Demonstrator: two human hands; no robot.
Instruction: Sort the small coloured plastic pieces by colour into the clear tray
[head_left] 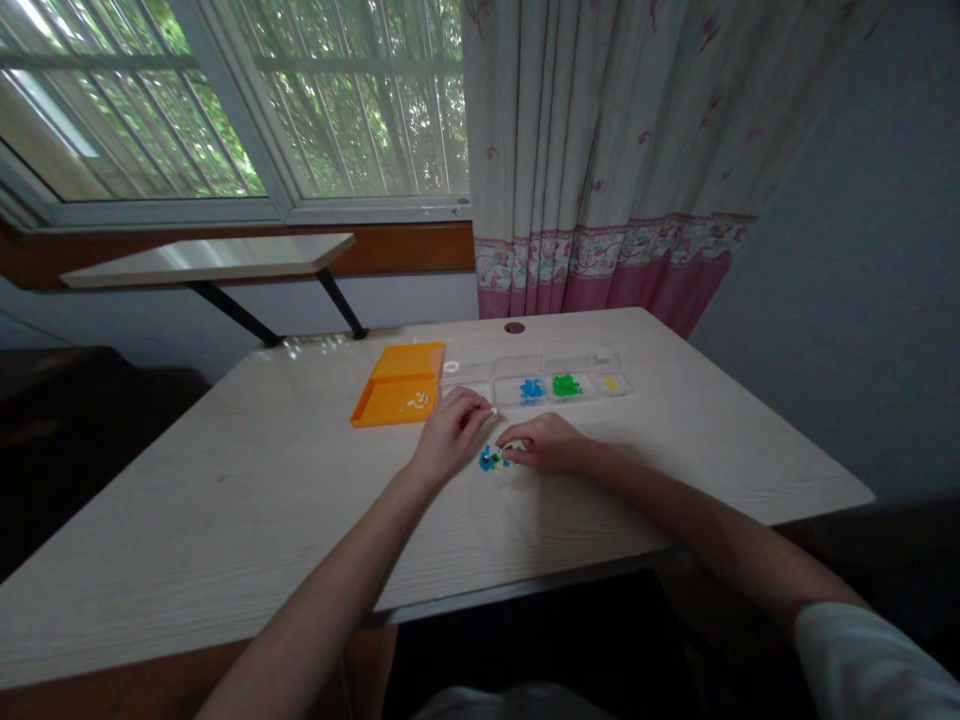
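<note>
The left hand (452, 422) pinches a pale piece (493, 411) so tiny it could slip. The right hand (551, 442), grip hard to tell, could bump the pile (487, 459) just beside it.

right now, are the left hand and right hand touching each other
Apart. The head view shows the pale wood-grain tabletop between the left hand and the right hand, a visible gap separating their fingertips.
</note>
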